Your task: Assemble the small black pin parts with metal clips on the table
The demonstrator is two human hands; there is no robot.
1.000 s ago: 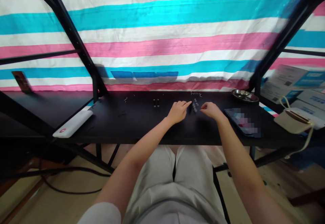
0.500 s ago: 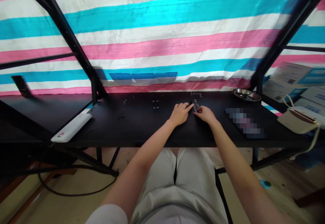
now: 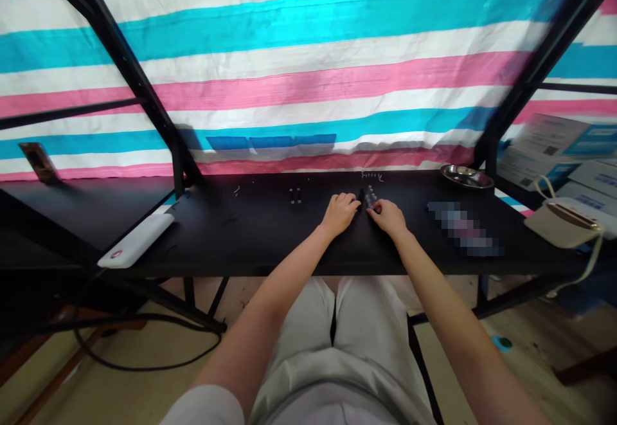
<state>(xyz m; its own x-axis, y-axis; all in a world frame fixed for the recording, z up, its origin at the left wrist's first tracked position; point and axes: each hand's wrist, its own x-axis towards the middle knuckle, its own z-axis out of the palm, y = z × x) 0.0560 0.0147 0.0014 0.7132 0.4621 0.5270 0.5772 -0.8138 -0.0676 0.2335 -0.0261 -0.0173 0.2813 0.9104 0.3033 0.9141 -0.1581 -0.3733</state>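
Over the middle of the black table, my left hand (image 3: 341, 213) lies with its fingers curled and pressed together. Its fingertips are against a small black piece (image 3: 362, 198) that stands out little from the dark tabletop. My right hand (image 3: 390, 217) pinches the near end of a clear strip with rounded bumps (image 3: 370, 195), just right of the black piece. The bumps are too small to identify. To the left stand two small dark pieces with pale ends (image 3: 295, 196), side by side and untouched. Beyond my hands lies a row of small pale curled bits (image 3: 371, 175).
A shiny metal dish (image 3: 466, 177) sits at the back right of the black table (image 3: 260, 238), with a blurred-out flat object (image 3: 465, 229) nearer. A white oblong case (image 3: 137, 242) lies left, a beige bag (image 3: 562, 224) right. Black frame posts flank the table; boxes (image 3: 544, 148) are stacked at right.
My left index finger, stretched toward the clear strip before, has drawn back and curled beside the black piece. My right hand keeps its pinch on the strip. The view has shifted slightly.
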